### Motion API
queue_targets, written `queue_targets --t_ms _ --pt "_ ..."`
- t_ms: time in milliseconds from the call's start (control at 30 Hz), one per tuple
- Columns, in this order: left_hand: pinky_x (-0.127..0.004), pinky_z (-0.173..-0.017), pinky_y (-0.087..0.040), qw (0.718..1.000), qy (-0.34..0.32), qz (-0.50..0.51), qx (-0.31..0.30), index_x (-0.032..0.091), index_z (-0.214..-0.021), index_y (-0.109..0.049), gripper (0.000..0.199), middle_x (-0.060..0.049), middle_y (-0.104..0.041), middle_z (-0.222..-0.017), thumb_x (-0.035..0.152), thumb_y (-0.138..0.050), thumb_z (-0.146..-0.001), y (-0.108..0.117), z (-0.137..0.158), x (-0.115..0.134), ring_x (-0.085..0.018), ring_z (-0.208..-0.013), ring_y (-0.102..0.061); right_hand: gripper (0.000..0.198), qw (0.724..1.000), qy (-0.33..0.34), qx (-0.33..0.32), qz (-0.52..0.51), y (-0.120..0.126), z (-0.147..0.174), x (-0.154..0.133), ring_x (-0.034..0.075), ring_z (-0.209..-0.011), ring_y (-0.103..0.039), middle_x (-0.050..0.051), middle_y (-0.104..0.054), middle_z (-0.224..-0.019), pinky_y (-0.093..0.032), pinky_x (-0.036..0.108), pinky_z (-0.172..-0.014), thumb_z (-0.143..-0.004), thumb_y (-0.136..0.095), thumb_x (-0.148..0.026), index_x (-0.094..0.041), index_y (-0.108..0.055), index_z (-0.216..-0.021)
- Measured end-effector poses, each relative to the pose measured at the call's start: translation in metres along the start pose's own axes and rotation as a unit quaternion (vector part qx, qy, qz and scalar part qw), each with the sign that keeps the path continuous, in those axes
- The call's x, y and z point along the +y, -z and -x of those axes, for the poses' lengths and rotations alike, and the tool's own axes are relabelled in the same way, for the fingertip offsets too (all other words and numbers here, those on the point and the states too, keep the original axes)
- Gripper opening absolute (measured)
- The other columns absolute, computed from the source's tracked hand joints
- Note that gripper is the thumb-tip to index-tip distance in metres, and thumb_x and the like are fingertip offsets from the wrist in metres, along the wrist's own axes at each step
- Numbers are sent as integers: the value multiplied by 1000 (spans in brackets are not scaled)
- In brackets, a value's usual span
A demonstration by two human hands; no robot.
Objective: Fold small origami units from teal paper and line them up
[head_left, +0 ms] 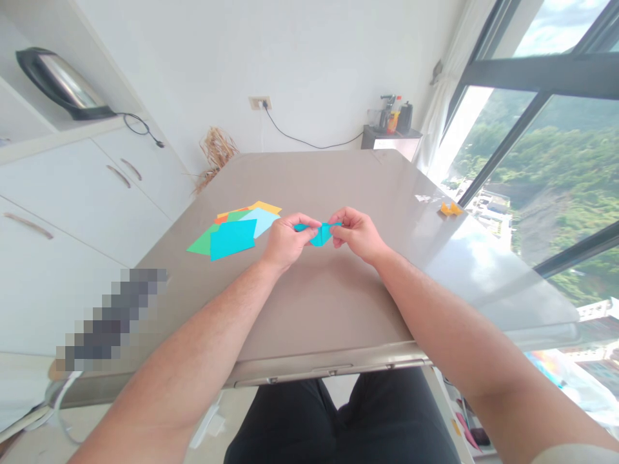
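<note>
A small folded teal paper piece (320, 234) is pinched between both hands just above the grey table (309, 303). My left hand (289, 241) grips its left end with thumb and fingers. My right hand (356, 233) grips its right end. To the left of my left hand lies a loose stack of coloured paper squares (233, 233): teal on top, then green, light blue, orange and yellow.
A small folded orange paper shape (451, 209) lies near the table's right edge. White cabinets (72, 200) stand at left, a large window at right. A small stand with bottles (391, 132) and a dry plant bundle (216, 154) sit beyond the table.
</note>
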State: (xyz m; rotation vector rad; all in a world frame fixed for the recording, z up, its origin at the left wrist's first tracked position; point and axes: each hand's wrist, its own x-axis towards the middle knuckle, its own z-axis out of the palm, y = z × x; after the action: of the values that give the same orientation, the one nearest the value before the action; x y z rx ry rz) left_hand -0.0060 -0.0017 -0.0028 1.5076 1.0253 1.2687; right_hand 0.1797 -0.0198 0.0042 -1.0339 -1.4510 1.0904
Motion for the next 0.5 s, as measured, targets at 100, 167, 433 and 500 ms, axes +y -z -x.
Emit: queue_targets --t_ms 100,167,433,500 --pt "-28 -64 -60 1000 -9 -5 6 18 -84 -78 21 -4 -75 -83 32 -83 -69 0 0 0 -17 -74 -69 16 1000 7 -11 -27 -1 0 -1 10 -56 -59 -6 -62 -69 -52 27 -59 -70 -64 -22 -21 -60 -85" --pt "-28 -64 -60 1000 -9 -7 8 18 -84 -78 21 -4 -76 -83 32 -83 -70 0 0 1 -17 -73 -69 16 999 11 -14 -39 -2 0 -1 10 -54 -58 -7 -61 -70 -52 27 -58 -70 -64 -22 -22 -60 -85" --pt "-31 -66 -62 1000 -19 0 -12 18 -86 -77 21 -4 -75 -85 32 -82 -70 1 2 3 -20 -78 -71 12 995 -2 40 -93 -2 -3 4 13 -55 -64 -3 -66 -63 -56 31 -61 -65 -70 -21 -19 -68 -77" --pt "-32 -66 -62 1000 -17 2 -9 18 -87 -77 22 -4 -75 -85 32 -82 -70 0 2 4 -20 -78 -72 13 993 -13 51 -109 -1 -2 3 14 -57 -65 -2 -69 -64 -58 33 -65 -65 -71 -21 -19 -71 -77"
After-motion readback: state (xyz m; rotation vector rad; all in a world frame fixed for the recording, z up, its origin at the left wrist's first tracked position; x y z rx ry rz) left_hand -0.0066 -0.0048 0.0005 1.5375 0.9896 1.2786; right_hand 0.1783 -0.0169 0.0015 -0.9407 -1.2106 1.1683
